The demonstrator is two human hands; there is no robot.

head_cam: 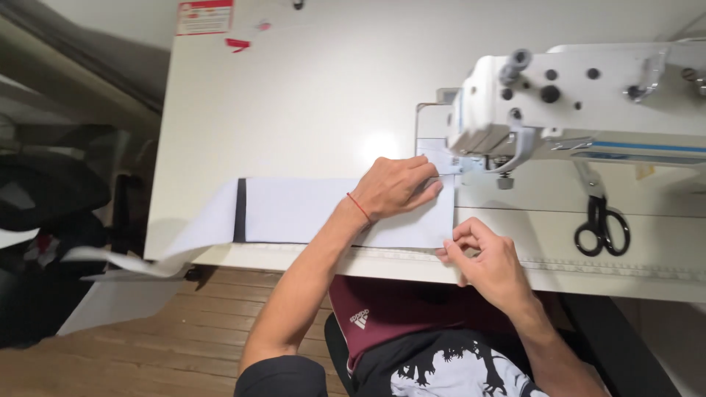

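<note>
Wooden floorboards (pixel 147 345) showed below the near edge of a white tabletop (pixel 294 95), and a white sewing machine (pixel 581 103) stood at its right. From my remote seat I saw a long strip of white fabric (pixel 301 209) lying flat across the tabletop, crossed by a black band (pixel 240 209) near its left end, where the cloth drooped off the tabletop edge toward the floor. My left hand (pixel 397 187) lay palm down on the strip's right part, fingers spread and pressing it flat, fingertips just beside the machine's presser foot (pixel 463 163). A thin red cord (pixel 359 207) circled that wrist. My right hand (pixel 489 261) sat at the near right corner of the fabric, at the tabletop's front edge, thumb and forefinger pinched together on the corner while the other fingers curled loosely. Black-handled scissors (pixel 601 220) lay on the tabletop to the right, well apart from both hands. A measuring tape strip (pixel 588 266) ran along the tabletop's front edge.
</note>
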